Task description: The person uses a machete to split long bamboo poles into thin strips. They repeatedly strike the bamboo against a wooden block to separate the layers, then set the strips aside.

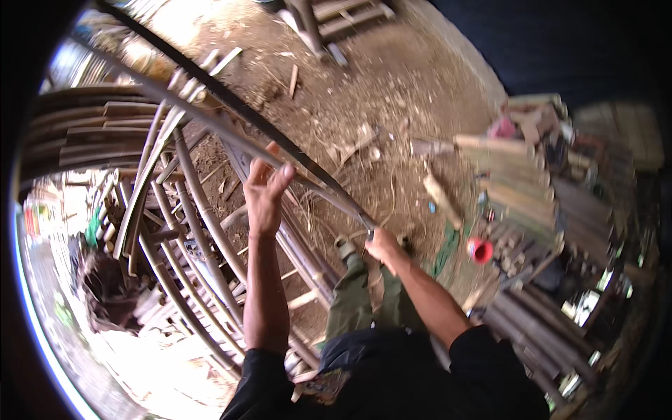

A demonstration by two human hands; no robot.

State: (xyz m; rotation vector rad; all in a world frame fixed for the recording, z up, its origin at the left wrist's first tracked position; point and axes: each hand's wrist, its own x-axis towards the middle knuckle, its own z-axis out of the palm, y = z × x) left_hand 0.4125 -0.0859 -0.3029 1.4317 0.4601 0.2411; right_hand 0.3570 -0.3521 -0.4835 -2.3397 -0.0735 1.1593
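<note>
Two long narrow pieces slant from the upper left down to my right hand: a dark, flat strip and a grey-brown pole. They lie apart at the far end and come together near my right fist. That fist is closed round the near end of the dark strip; whether it also holds the pole's end is hidden. My left hand is raised under the pole about midway, thumb on one side and fingertips on the other, loosely closed round it. Motion blurs both pieces towards their far ends.
A bamboo frame stands at my left, beside stacked bamboo poles. Bamboo pieces and a red container lie at the right. A wooden stand is at the far side. Chips litter the dirt floor.
</note>
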